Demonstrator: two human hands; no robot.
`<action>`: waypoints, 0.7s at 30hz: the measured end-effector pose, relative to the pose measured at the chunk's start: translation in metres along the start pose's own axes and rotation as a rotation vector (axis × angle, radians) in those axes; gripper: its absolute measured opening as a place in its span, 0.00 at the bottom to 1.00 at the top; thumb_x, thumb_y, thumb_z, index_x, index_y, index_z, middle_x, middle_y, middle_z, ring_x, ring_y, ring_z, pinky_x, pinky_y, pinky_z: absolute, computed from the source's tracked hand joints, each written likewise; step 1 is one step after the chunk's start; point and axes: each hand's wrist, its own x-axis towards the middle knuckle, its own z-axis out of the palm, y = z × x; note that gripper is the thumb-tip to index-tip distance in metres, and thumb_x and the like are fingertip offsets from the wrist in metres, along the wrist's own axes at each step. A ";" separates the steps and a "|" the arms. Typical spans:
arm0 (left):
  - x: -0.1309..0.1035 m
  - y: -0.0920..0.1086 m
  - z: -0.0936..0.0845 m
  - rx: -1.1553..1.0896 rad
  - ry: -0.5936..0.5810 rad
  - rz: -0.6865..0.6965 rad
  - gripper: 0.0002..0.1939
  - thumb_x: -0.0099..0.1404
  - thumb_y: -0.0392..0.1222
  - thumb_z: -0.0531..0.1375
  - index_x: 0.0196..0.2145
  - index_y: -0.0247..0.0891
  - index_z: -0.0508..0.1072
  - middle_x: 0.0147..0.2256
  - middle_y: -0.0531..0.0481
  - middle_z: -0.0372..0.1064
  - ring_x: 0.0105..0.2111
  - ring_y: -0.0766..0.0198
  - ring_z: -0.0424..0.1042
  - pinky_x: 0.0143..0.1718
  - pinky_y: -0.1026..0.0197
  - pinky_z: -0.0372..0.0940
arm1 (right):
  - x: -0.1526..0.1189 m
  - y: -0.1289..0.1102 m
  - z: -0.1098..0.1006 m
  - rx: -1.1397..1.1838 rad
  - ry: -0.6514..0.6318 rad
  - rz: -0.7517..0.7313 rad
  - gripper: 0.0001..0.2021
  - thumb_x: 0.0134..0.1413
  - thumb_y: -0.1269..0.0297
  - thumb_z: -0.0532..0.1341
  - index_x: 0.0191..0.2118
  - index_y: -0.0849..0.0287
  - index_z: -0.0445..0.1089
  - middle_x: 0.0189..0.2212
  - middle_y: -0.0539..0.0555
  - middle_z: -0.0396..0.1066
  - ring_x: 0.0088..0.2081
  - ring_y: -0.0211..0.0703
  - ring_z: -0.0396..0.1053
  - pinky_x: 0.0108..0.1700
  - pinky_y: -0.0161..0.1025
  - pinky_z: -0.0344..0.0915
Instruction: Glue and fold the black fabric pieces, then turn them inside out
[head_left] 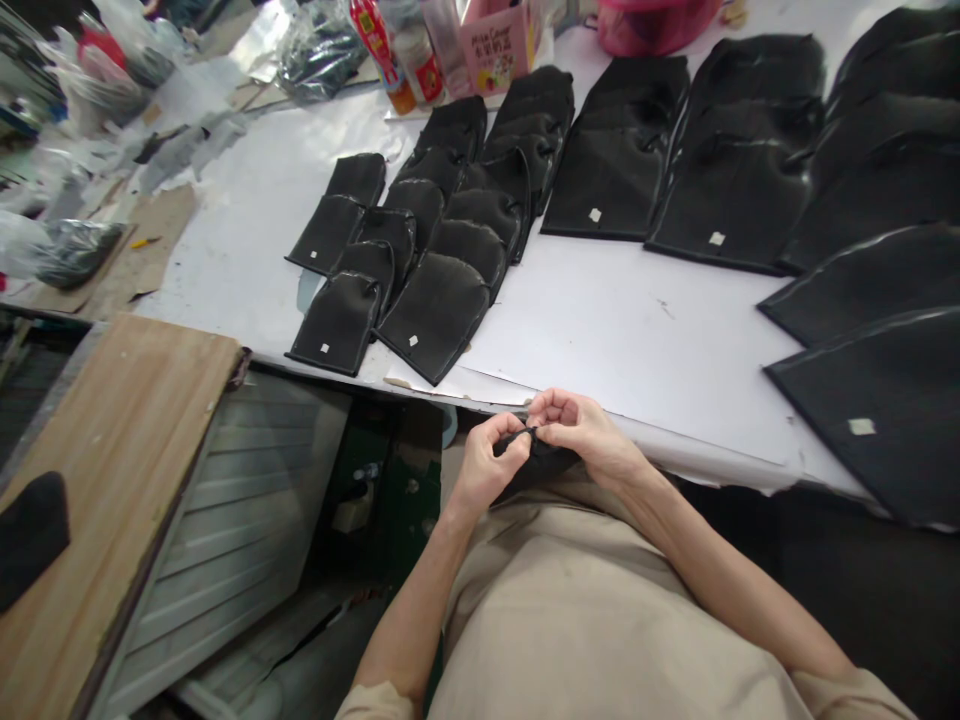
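Observation:
Close to my body, at the table's front edge, my left hand (491,458) pinches the edge of a black piece (546,462). My right hand (581,432) pinches the same edge from the other side, and the fingertips of both hands nearly meet. Most of the black piece hangs below the fingers over my lap, partly hidden by the hands. Beyond the hands, overlapping black panels (435,320) lie in rows on the white-covered table (600,320); several front ones bear a small white sticker.
Larger black panels (885,410) overlap at the right. Bottles (382,50), a pink box (495,45) and a pink basin (656,22) stand at the back. A wooden board (127,450) with a black piece is at left. Plastic bags (97,80) and a yellow cutter (145,243) lie farther left.

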 end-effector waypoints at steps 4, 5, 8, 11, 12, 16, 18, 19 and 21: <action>0.002 -0.004 0.004 -0.035 0.010 -0.015 0.13 0.62 0.45 0.59 0.24 0.37 0.63 0.22 0.56 0.55 0.23 0.70 0.53 0.24 0.67 0.50 | 0.002 0.006 -0.003 0.017 0.011 0.005 0.10 0.40 0.69 0.65 0.34 0.60 0.69 0.26 0.47 0.69 0.28 0.36 0.64 0.33 0.34 0.58; 0.002 -0.005 0.004 -0.054 0.017 -0.025 0.13 0.62 0.45 0.60 0.24 0.37 0.63 0.22 0.57 0.55 0.23 0.70 0.52 0.24 0.67 0.50 | 0.002 0.007 -0.004 -0.013 0.004 -0.008 0.10 0.42 0.68 0.65 0.34 0.60 0.69 0.27 0.48 0.69 0.29 0.36 0.64 0.33 0.34 0.58; 0.003 -0.007 0.005 -0.127 0.033 -0.052 0.13 0.62 0.46 0.60 0.25 0.37 0.63 0.22 0.57 0.54 0.22 0.70 0.52 0.23 0.67 0.49 | -0.002 0.005 -0.012 -0.166 -0.079 -0.095 0.10 0.52 0.62 0.65 0.40 0.60 0.70 0.31 0.50 0.71 0.32 0.38 0.66 0.35 0.35 0.60; 0.003 -0.009 0.004 -0.153 0.048 -0.063 0.13 0.61 0.47 0.60 0.25 0.37 0.64 0.22 0.57 0.55 0.22 0.71 0.52 0.22 0.67 0.49 | -0.009 -0.001 -0.022 -0.238 -0.218 -0.160 0.16 0.59 0.53 0.64 0.46 0.59 0.70 0.36 0.53 0.72 0.36 0.40 0.68 0.38 0.36 0.64; 0.003 -0.009 0.003 -0.149 0.049 -0.064 0.13 0.61 0.47 0.60 0.25 0.37 0.64 0.22 0.57 0.56 0.22 0.71 0.53 0.22 0.68 0.50 | -0.011 -0.003 -0.025 -0.246 -0.250 -0.171 0.18 0.58 0.51 0.65 0.46 0.59 0.69 0.37 0.53 0.72 0.37 0.41 0.69 0.38 0.36 0.65; 0.003 -0.010 0.004 -0.156 0.038 -0.064 0.12 0.61 0.47 0.60 0.26 0.37 0.66 0.22 0.57 0.57 0.22 0.71 0.53 0.23 0.68 0.50 | -0.016 -0.004 -0.025 -0.432 -0.230 -0.261 0.18 0.52 0.57 0.71 0.46 0.58 0.70 0.39 0.53 0.72 0.39 0.43 0.69 0.41 0.39 0.66; 0.002 -0.010 0.004 -0.156 0.034 -0.058 0.12 0.62 0.47 0.60 0.26 0.37 0.66 0.22 0.56 0.57 0.22 0.70 0.54 0.23 0.68 0.51 | -0.016 -0.002 -0.021 -0.543 -0.156 -0.313 0.11 0.55 0.62 0.68 0.42 0.57 0.72 0.36 0.52 0.72 0.37 0.42 0.68 0.40 0.39 0.64; 0.003 -0.010 0.004 -0.149 0.030 -0.052 0.12 0.62 0.46 0.60 0.26 0.37 0.67 0.22 0.56 0.58 0.22 0.70 0.54 0.23 0.68 0.51 | -0.015 -0.001 -0.018 -0.568 -0.118 -0.326 0.07 0.57 0.63 0.66 0.39 0.58 0.72 0.34 0.51 0.72 0.35 0.42 0.67 0.39 0.38 0.63; 0.003 -0.010 0.004 -0.138 0.026 -0.043 0.12 0.62 0.46 0.60 0.26 0.36 0.67 0.23 0.56 0.58 0.23 0.70 0.55 0.24 0.68 0.52 | -0.014 0.002 -0.013 -0.562 -0.059 -0.332 0.05 0.59 0.63 0.63 0.35 0.58 0.72 0.30 0.50 0.71 0.32 0.40 0.65 0.36 0.37 0.61</action>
